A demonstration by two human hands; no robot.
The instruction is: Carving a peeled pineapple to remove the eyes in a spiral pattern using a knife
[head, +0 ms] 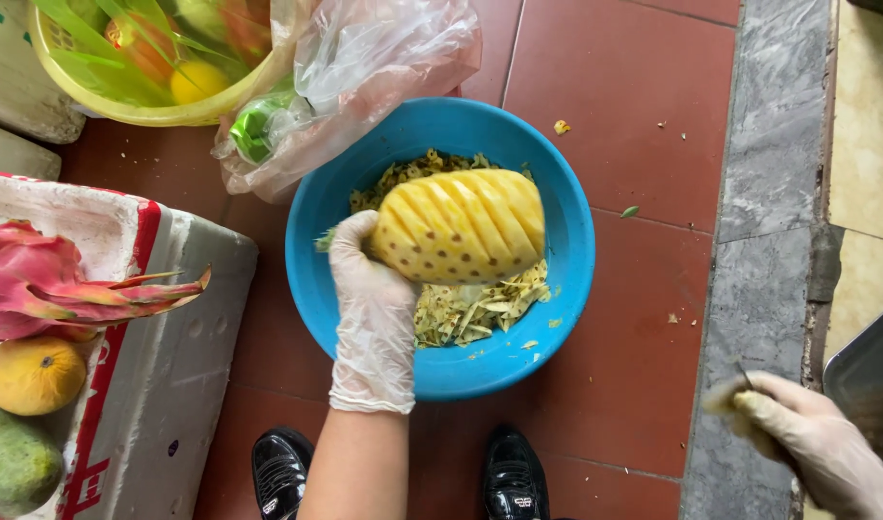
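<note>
My left hand point(372, 308), in a thin clear glove, grips the stem end of a peeled yellow pineapple point(465, 223) with diagonal grooves cut along it. The fruit hangs over a blue plastic basin point(566, 289) that holds a heap of pale peel scraps point(470, 306). My right hand point(815, 441), also gloved, is far off at the lower right over the grey stone edge. It is blurred and closed around a thin dark tool and a pale scrap; the tool's kind I cannot tell.
A white foam box point(162, 366) at left carries a pink dragon fruit point(46, 281), an orange round fruit point(34, 374) and a green one point(13, 462). A yellow basket point(123, 106) of fruit and a clear plastic bag point(364, 67) lie behind the basin. My black shoes point(282, 472) stand on red tiles.
</note>
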